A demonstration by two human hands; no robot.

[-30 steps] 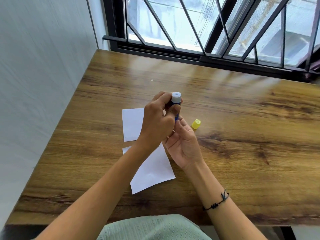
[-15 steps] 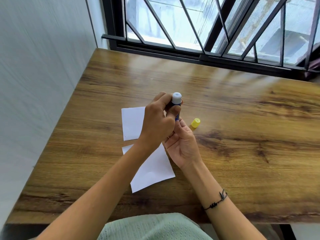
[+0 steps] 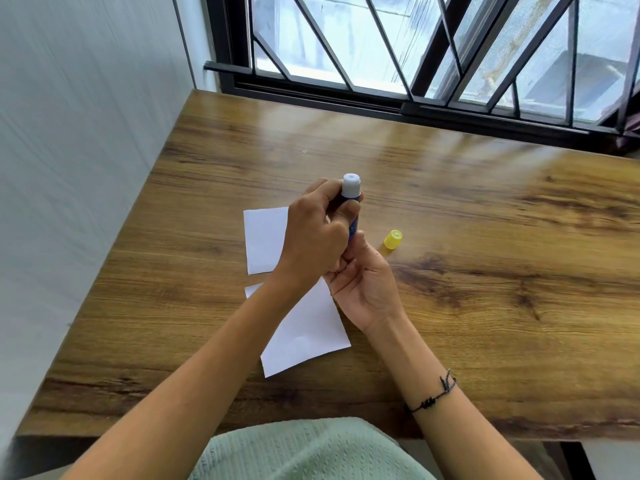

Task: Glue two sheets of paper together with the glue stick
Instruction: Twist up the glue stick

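A blue glue stick [image 3: 351, 187] stands upright above the table, its white glue tip bare. My left hand [image 3: 315, 237] wraps around its body. My right hand [image 3: 363, 282] grips its lower end from below, palm turned up. The yellow cap [image 3: 393, 239] lies on the wood just right of my hands. Two white paper sheets lie flat under my arms: one sheet [image 3: 265, 239] farther away, the other sheet [image 3: 306, 336] nearer to me and partly hidden by my left forearm. The two sheets lie apart.
The wooden table [image 3: 485, 271] runs to a white wall [image 3: 69, 168] on the left and a black barred window [image 3: 415, 64] at the back. Its front edge is near my body.
The white glue tip stands slightly higher out of the tube than a second ago. My hands and the sheets stay in the same place.
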